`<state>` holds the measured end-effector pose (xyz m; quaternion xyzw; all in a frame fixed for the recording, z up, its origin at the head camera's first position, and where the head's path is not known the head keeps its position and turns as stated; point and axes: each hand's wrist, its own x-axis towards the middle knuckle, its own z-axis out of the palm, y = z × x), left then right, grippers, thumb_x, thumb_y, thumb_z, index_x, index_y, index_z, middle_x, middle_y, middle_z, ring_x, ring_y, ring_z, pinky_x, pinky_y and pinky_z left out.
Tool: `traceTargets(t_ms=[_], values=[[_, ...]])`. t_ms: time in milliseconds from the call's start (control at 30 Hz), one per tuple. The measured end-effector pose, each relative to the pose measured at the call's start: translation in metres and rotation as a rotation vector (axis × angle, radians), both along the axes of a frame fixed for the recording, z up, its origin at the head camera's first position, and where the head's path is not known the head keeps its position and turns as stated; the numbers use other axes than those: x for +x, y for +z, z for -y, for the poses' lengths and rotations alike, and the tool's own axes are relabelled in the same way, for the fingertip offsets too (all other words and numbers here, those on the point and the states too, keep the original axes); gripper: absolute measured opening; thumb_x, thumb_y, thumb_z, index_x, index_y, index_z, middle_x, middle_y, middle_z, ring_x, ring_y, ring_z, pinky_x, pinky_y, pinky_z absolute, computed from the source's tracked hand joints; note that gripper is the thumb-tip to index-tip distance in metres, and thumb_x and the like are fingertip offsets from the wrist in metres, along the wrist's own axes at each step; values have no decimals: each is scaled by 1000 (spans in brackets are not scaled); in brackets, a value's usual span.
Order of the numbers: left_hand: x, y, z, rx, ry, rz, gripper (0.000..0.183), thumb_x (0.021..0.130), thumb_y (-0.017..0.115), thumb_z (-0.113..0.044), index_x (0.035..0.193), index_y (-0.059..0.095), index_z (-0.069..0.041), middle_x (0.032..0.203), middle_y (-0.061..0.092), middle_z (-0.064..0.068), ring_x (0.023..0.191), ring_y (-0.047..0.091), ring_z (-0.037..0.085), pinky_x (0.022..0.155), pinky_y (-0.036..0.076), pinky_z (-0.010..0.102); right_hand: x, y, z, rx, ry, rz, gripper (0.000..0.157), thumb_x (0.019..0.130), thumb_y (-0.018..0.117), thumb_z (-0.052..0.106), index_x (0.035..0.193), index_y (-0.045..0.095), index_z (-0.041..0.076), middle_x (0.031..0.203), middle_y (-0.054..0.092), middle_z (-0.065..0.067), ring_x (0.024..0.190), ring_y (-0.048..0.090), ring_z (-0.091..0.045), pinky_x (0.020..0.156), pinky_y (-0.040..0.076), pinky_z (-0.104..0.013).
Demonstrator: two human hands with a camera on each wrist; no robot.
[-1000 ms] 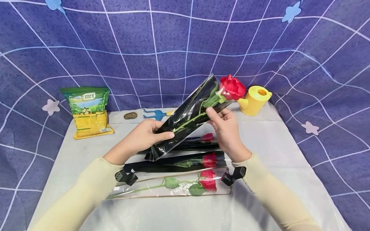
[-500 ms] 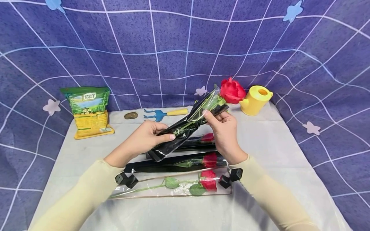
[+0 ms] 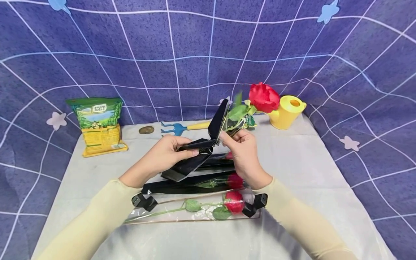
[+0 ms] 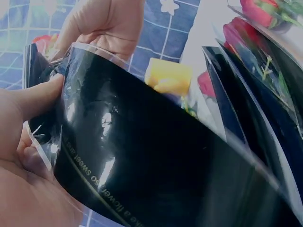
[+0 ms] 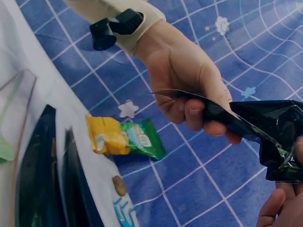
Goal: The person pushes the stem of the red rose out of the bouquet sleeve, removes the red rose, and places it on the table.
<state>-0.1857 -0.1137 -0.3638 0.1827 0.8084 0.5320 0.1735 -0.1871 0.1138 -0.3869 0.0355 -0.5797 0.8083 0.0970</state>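
Note:
In the head view my left hand (image 3: 164,153) pinches a black plastic flower sleeve (image 3: 186,166) between thumb and fingers. The sleeve is creased and bent, with one flap standing up. A red rose (image 3: 264,97) with green leaves (image 3: 238,112) sticks out of its upper right end. My right hand (image 3: 245,155) pinches the sleeve near the leaves, below the bloom; whether it also grips the stem is hidden. Gold lettering runs along the black sleeve (image 4: 137,142) in the left wrist view. From the right wrist, the left hand (image 5: 184,75) shows curled round the sleeve's edge.
Below the hands lie black-sleeved roses (image 3: 195,186) and a clear-sleeved rose (image 3: 234,202). Along the back stand a green-yellow bag (image 3: 100,124), a brown stone (image 3: 146,130), a blue hand fork (image 3: 178,129) with yellow handle, and a yellow watering can (image 3: 285,113) behind the bloom.
The sleeve, flatter a second ago, has twisted and folded, its flap now standing away from the leaves. My right hand has moved slightly left and down; the left has stayed nearly in place.

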Motion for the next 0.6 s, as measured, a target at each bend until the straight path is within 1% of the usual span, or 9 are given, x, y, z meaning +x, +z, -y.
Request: traceTargets(t_ms=[67, 133, 200, 300, 367, 400, 467, 533, 600], values=[[-1, 1, -1, -14, -11, -28, 25, 82, 70, -42, 97, 72, -22, 79, 66, 0, 66, 49, 14, 58, 42, 27, 0, 0, 0, -4, -11, -11, 15, 76, 78, 7, 68, 65, 8, 58, 57, -1, 58, 54, -16, 48, 41, -23], [-2, 2, 0, -33, -22, -52, 26, 82, 70, -42, 99, 71, -22, 80, 67, 0, 65, 50, 15, 59, 43, 29, -1, 1, -2, -2, -25, -22, 14, 77, 77, 7, 69, 65, 8, 57, 56, -1, 58, 53, -16, 52, 43, -24], [-4, 2, 3, -62, -25, -86, 31, 81, 72, -41, 103, 70, -19, 81, 67, -2, 68, 54, 13, 63, 44, 29, -3, 1, -4, -4, -33, -28, 19, 77, 77, 8, 64, 63, 7, 56, 55, -1, 58, 52, -16, 57, 45, -25], [-5, 1, 10, -120, -19, -124, 43, 79, 74, -40, 113, 67, -14, 91, 69, -4, 86, 59, 12, 79, 46, 33, -6, 3, -11, -26, -35, -11, 26, 77, 78, 10, 59, 61, 8, 59, 55, -1, 58, 52, -15, 59, 45, -26], [-5, 1, 16, -131, -27, -137, 44, 78, 74, -41, 114, 66, -16, 88, 69, -5, 86, 61, 11, 82, 46, 32, -8, 6, -17, -68, -24, 5, 22, 77, 78, 10, 61, 63, 6, 65, 57, -1, 60, 52, -14, 61, 45, -26], [-5, 1, 19, -136, -28, -138, 42, 78, 75, -41, 112, 68, -17, 80, 68, -5, 80, 59, 10, 79, 46, 32, -10, 7, -20, -88, -18, 11, 19, 78, 78, 11, 64, 65, 5, 66, 58, -1, 61, 52, -13, 61, 45, -26], [-4, 2, 23, -150, -26, -152, 46, 77, 75, -43, 114, 68, -17, 63, 61, -5, 67, 53, 11, 78, 45, 31, -11, 11, -25, -117, -9, 20, 12, 78, 77, 11, 72, 70, 4, 71, 59, -1, 62, 51, -11, 60, 44, -25], [-3, 3, 25, -152, -37, -167, 38, 77, 75, -44, 104, 70, -19, 51, 45, -5, 55, 42, 11, 71, 45, 30, -11, 13, -28, -134, 1, 26, 10, 78, 77, 10, 76, 71, 3, 72, 58, -1, 62, 50, -10, 60, 44, -25], [-3, 6, 25, -168, -31, -180, 35, 76, 74, -46, 94, 69, -16, 52, 30, -4, 53, 33, 12, 65, 42, 30, -10, 15, -28, -136, -7, 26, 12, 78, 78, 11, 73, 69, 3, 69, 57, 0, 60, 49, -10, 59, 43, -26]])
